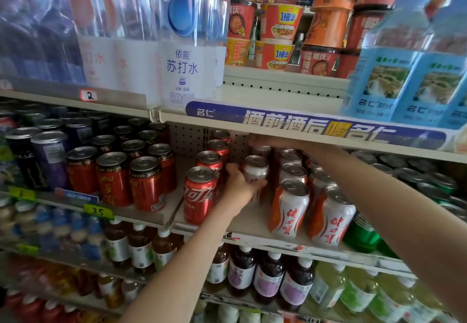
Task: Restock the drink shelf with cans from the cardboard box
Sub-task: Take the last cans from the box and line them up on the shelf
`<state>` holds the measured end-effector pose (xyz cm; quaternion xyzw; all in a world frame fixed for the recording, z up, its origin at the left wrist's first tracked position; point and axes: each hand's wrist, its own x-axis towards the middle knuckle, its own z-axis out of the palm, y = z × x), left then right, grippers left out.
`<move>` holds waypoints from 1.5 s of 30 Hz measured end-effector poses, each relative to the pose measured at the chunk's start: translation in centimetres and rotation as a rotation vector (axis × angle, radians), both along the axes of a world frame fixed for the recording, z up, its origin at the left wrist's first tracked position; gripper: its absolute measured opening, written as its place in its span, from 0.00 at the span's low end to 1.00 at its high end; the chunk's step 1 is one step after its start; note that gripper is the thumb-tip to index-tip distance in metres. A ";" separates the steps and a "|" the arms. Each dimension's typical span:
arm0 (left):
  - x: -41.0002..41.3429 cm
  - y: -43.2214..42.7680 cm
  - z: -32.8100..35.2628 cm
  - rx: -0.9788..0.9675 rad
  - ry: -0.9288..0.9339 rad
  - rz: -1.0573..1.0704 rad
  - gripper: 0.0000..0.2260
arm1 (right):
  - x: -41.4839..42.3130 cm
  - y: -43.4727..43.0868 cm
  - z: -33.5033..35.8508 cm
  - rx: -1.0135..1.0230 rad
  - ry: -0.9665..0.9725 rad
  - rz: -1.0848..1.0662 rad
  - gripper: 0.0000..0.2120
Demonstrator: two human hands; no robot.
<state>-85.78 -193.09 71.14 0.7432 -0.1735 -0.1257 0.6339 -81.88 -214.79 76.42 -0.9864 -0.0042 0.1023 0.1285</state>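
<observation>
Held can axis: the orange-and-white can [255, 171] stood upright, long axis vertical, pull-tab lid facing up.
Held can place: on the middle shelf [249, 224], between the row of red Coca-Cola cans [199, 193] and the rows of matching orange-and-white cans [290, 209].
Held can look: silver lid, white body with orange and red print, mostly covered by fingers.
Left hand [240, 186]: wrapped around the held can from the front.
Right hand [260, 140]: reached deep under the upper shelf edge above the back cans; whether it gripped anything could not be told.
Writing: the blue strip [316, 125] on the upper shelf edge read 名仁 and 酒前酒后喝名仁; the water bottle [187, 44] above read 依能 苏打水; yellow price tag [98, 211] read 35.
Neighbours: red herbal-tea cans [146, 183] stood to the left.
</observation>
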 end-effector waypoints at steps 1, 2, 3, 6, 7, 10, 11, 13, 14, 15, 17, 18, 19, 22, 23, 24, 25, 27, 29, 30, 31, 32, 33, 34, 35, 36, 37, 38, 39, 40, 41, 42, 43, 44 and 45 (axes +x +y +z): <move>0.1 0.0 0.0 0.002 0.000 -0.015 0.29 | -2.2 2.8 1.7 -0.086 -0.051 0.012 0.19; 0.1 0.0 0.1 0.008 -0.004 -0.034 0.28 | -3.7 5.5 3.5 -0.087 -0.053 -0.025 0.20; 0.2 0.0 0.2 0.024 -0.008 -0.051 0.28 | -3.6 5.3 3.1 -0.138 -0.033 -0.038 0.22; 0.0 0.1 0.6 0.137 -0.063 -0.024 0.26 | -4.7 8.1 4.0 -0.194 0.019 -0.027 0.25; -0.2 0.3 0.8 0.223 -0.114 -0.003 0.24 | -5.4 8.7 4.3 -0.199 -0.017 -0.010 0.25; -1.9 1.4 1.7 0.390 -0.334 0.027 0.16 | -5.4 8.8 4.1 -0.236 -0.095 -0.037 0.28; -2.5 1.9 1.9 0.379 -0.439 0.023 0.16 | -5.2 8.5 3.9 -0.251 -0.098 -0.062 0.29; -3.8 3.0 2.8 0.329 -0.687 0.017 0.16 | -4.9 8.5 3.9 -0.255 -0.112 -0.097 0.27; -4.2 3.7 3.2 0.296 -0.793 0.016 0.16 | -4.8 8.5 4.0 -0.257 -0.122 -0.106 0.25; -4.3 4.5 3.6 0.270 -0.875 0.018 0.15 | -4.7 8.5 4.0 -0.253 -0.132 -0.106 0.23; -3.6 6.1 3.9 0.242 -0.984 0.015 0.13 | -4.5 8.7 3.9 -0.235 -0.128 -0.119 0.22; -3.1 7.0 3.8 0.248 -1.018 0.012 0.11 | -4.2 8.7 3.8 -0.223 -0.124 -0.133 0.23; -2.6 7.7 3.7 0.265 -1.038 0.012 0.10 | -4.1 8.8 3.7 -0.223 -0.118 -0.145 0.25; -1.5 9.6 3.5 0.278 -1.103 0.017 0.10 | -4.1 9.1 3.6 -0.231 -0.121 -0.171 0.28; -1.1 10.0 3.6 0.288 -1.120 0.027 0.11 | -4.2 9.1 3.5 -0.234 -0.129 -0.172 0.28; -0.8 10.4 3.6 0.313 -1.133 0.042 0.12 | -4.2 9.1 3.5 -0.235 -0.138 -0.177 0.28; -0.4 10.8 3.5 0.349 -1.129 0.061 0.13 | -4.3 9.1 3.6 -0.248 -0.144 -0.183 0.27; 0.3 11.4 3.2 0.447 -1.060 0.088 0.19 | -4.5 9.1 3.7 -0.261 -0.159 -0.191 0.27; 0.5 12.0 2.9 0.522 -0.947 0.081 0.26 | -4.4 8.9 3.7 -0.269 -0.163 -0.211 0.27; 0.6 12.2 2.7 0.547 -0.890 0.072 0.28 | -4.4 8.9 3.6 -0.272 -0.161 -0.223 0.27; 0.6 12.4 2.6 0.565 -0.839 0.063 0.31 | -4.4 8.8 3.7 -0.275 -0.159 -0.232 0.26; 0.6 12.6 2.4 0.581 -0.799 0.058 0.33 | -4.4 8.8 3.7 -0.269 -0.162 -0.234 0.27; 0.6 12.8 2.4 0.592 -0.767 0.059 0.34 | -4.5 9.0 3.7 -0.269 -0.166 -0.235 0.27; 0.7 12.9 2.2 0.595 -0.737 0.068 0.35 | -4.5 9.0 3.7 -0.267 -0.175 -0.234 0.27; 0.8 13.0 2.1 0.598 -0.708 0.079 0.36 | -4.7 9.1 3.6 -0.271 -0.181 -0.233 0.27; 0.9 13.1 2.0 0.606 -0.671 0.081 0.37 | -4.7 9.2 3.5 -0.274 -0.187 -0.236 0.27; 0.9 13.2 1.9 0.613 -0.630 0.071 0.37 | -4.8 9.3 3.5 -0.278 -0.192 -0.242 0.27; 0.9 13.3 1.7 0.612 -0.585 0.051 0.37 | -4.9 9.4 3.3 -0.272 -0.197 -0.249 0.27; 0.9 13.3 1.6 0.599 -0.550 0.026 0.37 | -5.1 9.5 3.3 -0.266 -0.203 -0.254 0.26; 0.8 13.3 1.4 0.578 -0.528 0.007 0.37 | -5.2 9.6 3.3 -0.262 -0.212 -0.255 0.26; 0.7 13.4 1.2 0.555 -0.515 0.000 0.37 | -5.4 10.0 3.3 -0.262 -0.217 -0.254 0.26; 0.6 13.4 1.0 0.536 -0.509 0.009 0.38 | -5.6 10.6 3.5 -0.257 -0.220 -0.254 0.26; 0.4 13.3 0.8 0.525 -0.529 0.041 0.38 | -5.7 11.3 3.7 -0.255 -0.228 -0.256 0.25; 0.1 13.3 0.7 0.516 -0.584 0.090 0.38 | -5.9 12.2 4.0 -0.253 -0.245 -0.260 0.22; -0.3 13.4 0.7 0.487 -0.672 0.147 0.35 | -6.4 13.4 4.4 -0.260 -0.280 -0.258 0.19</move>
